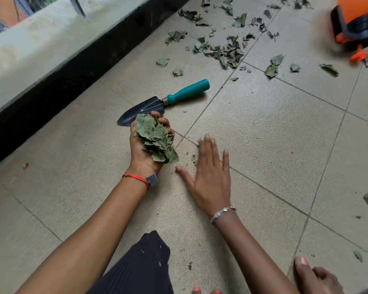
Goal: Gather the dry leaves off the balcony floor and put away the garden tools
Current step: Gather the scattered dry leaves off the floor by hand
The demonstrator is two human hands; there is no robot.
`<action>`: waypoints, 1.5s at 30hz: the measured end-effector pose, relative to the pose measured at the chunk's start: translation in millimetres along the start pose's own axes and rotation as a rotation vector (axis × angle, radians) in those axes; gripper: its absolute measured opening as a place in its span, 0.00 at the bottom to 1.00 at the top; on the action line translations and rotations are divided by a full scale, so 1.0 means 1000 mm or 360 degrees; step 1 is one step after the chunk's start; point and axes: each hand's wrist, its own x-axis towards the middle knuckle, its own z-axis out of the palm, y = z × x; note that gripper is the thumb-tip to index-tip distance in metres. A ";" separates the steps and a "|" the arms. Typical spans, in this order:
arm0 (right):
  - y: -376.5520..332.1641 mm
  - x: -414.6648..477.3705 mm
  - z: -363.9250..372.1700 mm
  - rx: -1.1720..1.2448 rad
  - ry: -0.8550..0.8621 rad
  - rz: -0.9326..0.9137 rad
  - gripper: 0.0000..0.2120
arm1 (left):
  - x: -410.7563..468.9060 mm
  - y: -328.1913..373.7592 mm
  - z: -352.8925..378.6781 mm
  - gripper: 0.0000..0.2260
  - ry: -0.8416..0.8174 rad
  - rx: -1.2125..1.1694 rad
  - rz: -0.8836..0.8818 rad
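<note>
Cupping a wad of dry leaves (156,141) in left hand (146,145); right hand (208,177) flat, fingers (209,149) spread, nearer the crumbs (194,160) just leftward.

The trowel (157,105) pairs a dark glossy metal blade with a smooth teal plastic handle; the dry leaves (156,140) look crumpled, matt, papery; the floor (263,128) tiles are beige, finely ribbed.

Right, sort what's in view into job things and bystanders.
Job:
handful of leaves in left hand
right hand, flat on floor
scattered leaves
trowel

Bystanders:
orange object, blurred
ledge
</note>
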 end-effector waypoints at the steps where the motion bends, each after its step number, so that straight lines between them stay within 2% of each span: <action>1: -0.006 0.008 0.001 -0.0047 0.0022 -0.0006 0.41 | 0.000 0.003 0.000 0.17 -0.0015 -0.0012 -0.0001; 3: -0.014 0.030 0.002 -0.0056 0.0001 -0.0032 0.41 | 0.000 0.007 -0.001 0.23 -0.0016 -0.0045 -0.0014; 5: -0.018 0.050 0.000 -0.0032 -0.0058 -0.0110 0.37 | -0.001 0.011 0.000 0.27 -0.0022 -0.0076 -0.0025; 8: -0.018 0.054 -0.002 0.0038 -0.0119 -0.0348 0.27 | -0.004 0.012 0.000 0.28 -0.0018 -0.0056 -0.0028; 11: -0.006 0.026 -0.002 0.0248 -0.0014 -0.0502 0.23 | -0.006 0.012 0.001 0.27 0.0008 -0.0052 -0.0008; 17: 0.022 -0.019 -0.005 0.0566 0.0055 -0.0445 0.20 | -0.006 0.007 -0.001 0.28 0.0059 -0.0031 -0.0023; 19: 0.023 -0.024 -0.011 0.0536 0.0162 -0.0456 0.16 | -0.006 0.004 -0.001 0.27 0.0086 -0.0021 -0.0026; 22: 0.019 -0.024 -0.015 0.0380 0.0289 -0.0560 0.15 | -0.004 0.001 0.001 0.24 0.0118 0.0002 -0.0029; 24: 0.016 -0.023 -0.012 0.0274 0.0336 -0.0578 0.06 | -0.003 0.000 0.000 0.24 0.0137 0.0007 -0.0021; 29: 0.018 -0.005 -0.010 0.0180 0.0326 -0.0637 0.08 | -0.003 -0.001 -0.002 0.19 0.0152 0.0021 -0.0016; 31: 0.016 0.009 -0.020 0.0510 0.0407 -0.0428 0.06 | -0.004 -0.001 -0.001 0.20 0.0155 0.0018 -0.0007; 32: 0.015 0.017 -0.028 0.0816 0.0480 -0.0157 0.06 | -0.005 -0.001 0.000 0.20 0.0156 0.0010 -0.0005; 33: 0.016 0.026 -0.037 0.1214 0.0501 0.0201 0.06 | -0.005 -0.001 0.001 0.20 0.0155 0.0003 -0.0003; 35: 0.019 0.042 -0.057 0.2269 0.0392 0.0872 0.06 | -0.005 -0.001 0.002 0.20 0.0151 -0.0015 0.0001; 36: 0.023 0.048 -0.065 0.2769 0.0327 0.1110 0.06 | -0.005 -0.001 0.002 0.20 0.0151 -0.0022 -0.0002; 38: 0.028 0.053 -0.076 0.3471 0.0211 0.1328 0.13 | -0.004 -0.002 0.003 0.21 0.0152 -0.0026 -0.0012; 40: 0.027 0.054 -0.081 0.3741 0.0128 0.1342 0.17 | -0.001 -0.005 0.005 0.22 0.0148 -0.0021 -0.0028; 43: 0.026 0.054 -0.081 0.3871 -0.0053 0.1382 0.10 | 0.003 -0.009 0.006 0.23 0.0154 -0.0023 -0.0065; 45: 0.028 0.052 -0.081 0.3752 -0.0256 0.1373 0.06 | 0.007 -0.011 0.006 0.24 0.0148 -0.0036 -0.0069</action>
